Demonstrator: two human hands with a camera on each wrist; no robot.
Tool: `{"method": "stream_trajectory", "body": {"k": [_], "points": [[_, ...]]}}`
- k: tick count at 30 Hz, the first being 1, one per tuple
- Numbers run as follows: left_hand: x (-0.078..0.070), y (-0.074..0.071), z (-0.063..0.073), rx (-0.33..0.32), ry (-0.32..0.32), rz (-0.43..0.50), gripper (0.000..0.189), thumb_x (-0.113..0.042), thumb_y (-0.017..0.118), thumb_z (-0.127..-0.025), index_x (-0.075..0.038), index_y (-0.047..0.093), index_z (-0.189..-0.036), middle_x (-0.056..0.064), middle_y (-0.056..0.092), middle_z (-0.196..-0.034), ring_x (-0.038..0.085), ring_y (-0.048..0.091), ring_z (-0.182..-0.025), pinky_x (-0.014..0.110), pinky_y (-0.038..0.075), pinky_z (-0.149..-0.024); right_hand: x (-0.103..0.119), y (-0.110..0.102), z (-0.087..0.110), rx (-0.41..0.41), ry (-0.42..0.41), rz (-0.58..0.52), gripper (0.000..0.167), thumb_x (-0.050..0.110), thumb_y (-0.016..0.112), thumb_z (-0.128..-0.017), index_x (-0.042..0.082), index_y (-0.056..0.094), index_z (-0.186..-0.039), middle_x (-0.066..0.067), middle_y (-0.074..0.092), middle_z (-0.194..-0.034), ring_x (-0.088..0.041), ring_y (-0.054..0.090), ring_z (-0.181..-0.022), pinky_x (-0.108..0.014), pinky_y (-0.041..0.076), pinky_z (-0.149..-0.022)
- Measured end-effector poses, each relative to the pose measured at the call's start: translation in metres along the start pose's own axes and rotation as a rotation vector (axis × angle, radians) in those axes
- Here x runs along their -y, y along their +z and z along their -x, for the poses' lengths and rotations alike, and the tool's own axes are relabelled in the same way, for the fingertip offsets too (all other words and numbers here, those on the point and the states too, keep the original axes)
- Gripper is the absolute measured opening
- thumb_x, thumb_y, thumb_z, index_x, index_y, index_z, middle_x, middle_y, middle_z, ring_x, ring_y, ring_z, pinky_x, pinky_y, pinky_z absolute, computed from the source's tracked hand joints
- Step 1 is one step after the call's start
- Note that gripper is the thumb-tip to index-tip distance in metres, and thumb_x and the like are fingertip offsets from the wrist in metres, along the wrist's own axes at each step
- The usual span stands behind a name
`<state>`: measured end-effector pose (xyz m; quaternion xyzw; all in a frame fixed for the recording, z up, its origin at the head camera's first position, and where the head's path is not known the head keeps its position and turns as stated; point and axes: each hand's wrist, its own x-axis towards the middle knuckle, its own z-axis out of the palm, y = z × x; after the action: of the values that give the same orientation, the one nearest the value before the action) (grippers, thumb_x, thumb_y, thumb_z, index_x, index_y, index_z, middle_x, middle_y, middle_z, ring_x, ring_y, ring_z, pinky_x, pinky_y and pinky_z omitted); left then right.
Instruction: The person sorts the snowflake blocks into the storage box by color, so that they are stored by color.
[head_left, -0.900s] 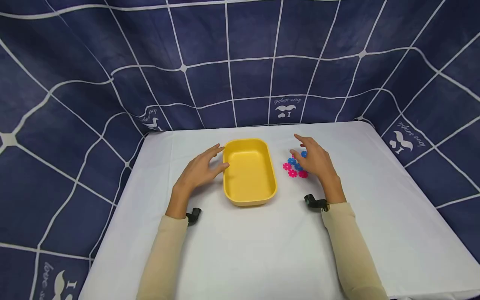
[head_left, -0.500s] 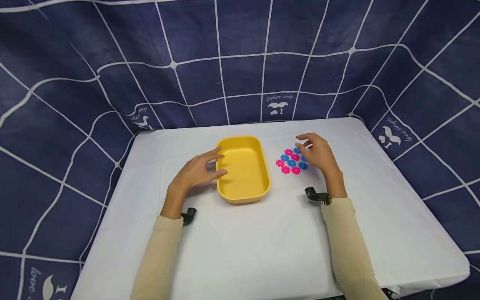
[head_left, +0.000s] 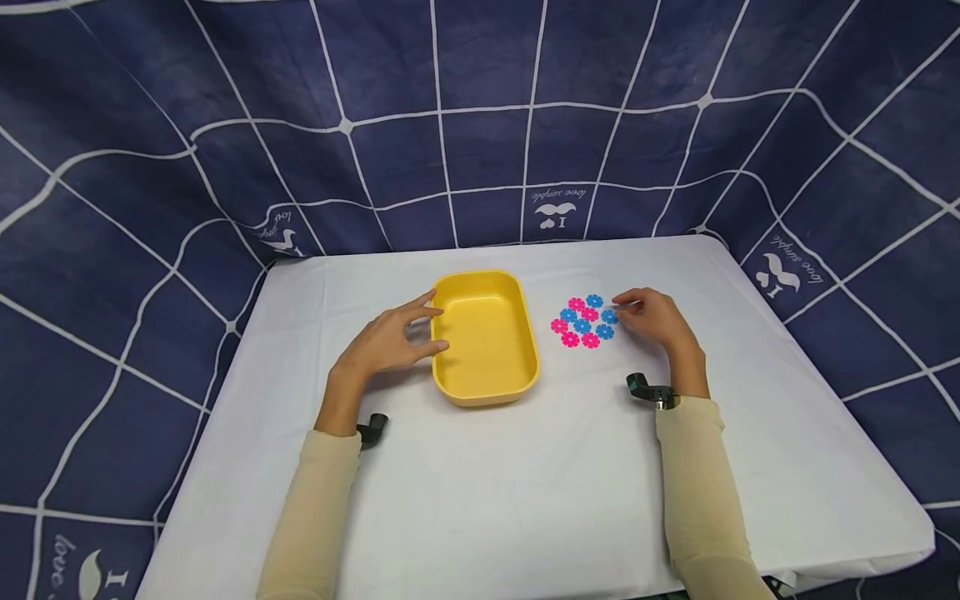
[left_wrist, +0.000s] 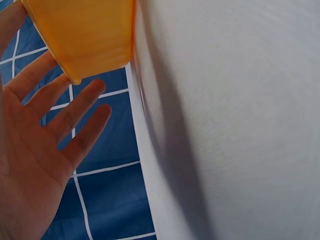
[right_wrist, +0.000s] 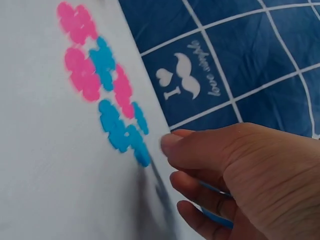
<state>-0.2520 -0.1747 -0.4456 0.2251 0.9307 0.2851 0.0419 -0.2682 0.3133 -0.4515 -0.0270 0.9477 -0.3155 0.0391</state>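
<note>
A yellow plastic tray (head_left: 487, 392) stands near the middle of the white table. At its left rim is my left hand (head_left: 382, 340), fingers spread and fairly straight, with fingertips and thumb overlapping the edge. The left wrist view shows that hand (left_wrist: 40, 135) palm-on beside the tray's outer wall (left_wrist: 95, 40). Pink and blue flower-shaped discs (head_left: 582, 326) lie flat in a loose cluster right of the tray. Just right of them is my right hand (head_left: 658, 318), its fingers loosely bent. In the right wrist view, the thumb tip of this hand (right_wrist: 215, 160) is close to the blue discs (right_wrist: 114, 125), with nothing visible in its grasp.
A white cloth (head_left: 487, 500) covers the table. Dark blue curtains (head_left: 495, 150) with white grid lines rise behind it and at both sides. A small black device (head_left: 651, 390) sits at the right wrist, another (head_left: 372, 431) at the left.
My right hand has drawn back to the right from over the discs, uncovering them all. My left hand stays at the tray's left rim. The head view has shifted slightly.
</note>
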Motion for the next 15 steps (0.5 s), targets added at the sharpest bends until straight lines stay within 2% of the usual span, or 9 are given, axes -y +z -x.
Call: {"method": "stream_trajectory", "body": {"k": [4, 6, 15], "points": [[0.0, -0.001, 0.0, 0.001, -0.001, 0.008, 0.075, -0.064, 0.077, -0.092, -0.024, 0.063, -0.153, -0.014, 0.032, -0.174, 0.028, 0.04, -0.157, 0.059, 0.035, -0.124, -0.007, 0.004, -0.001, 0.051, 0.009, 0.024, 0.037, 0.014, 0.068, -0.103, 0.002, 0.07, -0.138, -0.025, 0.062, -0.129, -0.04, 0.055, -0.116, -0.059, 0.049, -0.107], [0.0, -0.001, 0.0, 0.002, -0.003, 0.005, 0.076, -0.068, 0.076, -0.091, -0.026, 0.062, -0.153, -0.015, 0.032, -0.174, 0.028, 0.04, -0.157, 0.058, 0.036, -0.124, -0.009, 0.006, -0.002, 0.059, 0.009, 0.033, 0.039, 0.014, 0.07, -0.102, 0.003, 0.071, -0.139, -0.025, 0.061, -0.126, -0.04, 0.053, -0.114, -0.058, 0.049, -0.105], [0.002, 0.0, -0.001, 0.012, -0.019, 0.003, 0.077, -0.072, 0.073, -0.09, -0.029, 0.062, -0.153, -0.013, 0.033, -0.174, 0.028, 0.04, -0.157, 0.058, 0.036, -0.125, -0.015, 0.01, -0.005, 0.061, -0.002, 0.039, 0.041, 0.016, 0.073, -0.102, 0.003, 0.07, -0.141, -0.025, 0.058, -0.133, -0.04, 0.053, -0.117, -0.059, 0.049, -0.107]]}}
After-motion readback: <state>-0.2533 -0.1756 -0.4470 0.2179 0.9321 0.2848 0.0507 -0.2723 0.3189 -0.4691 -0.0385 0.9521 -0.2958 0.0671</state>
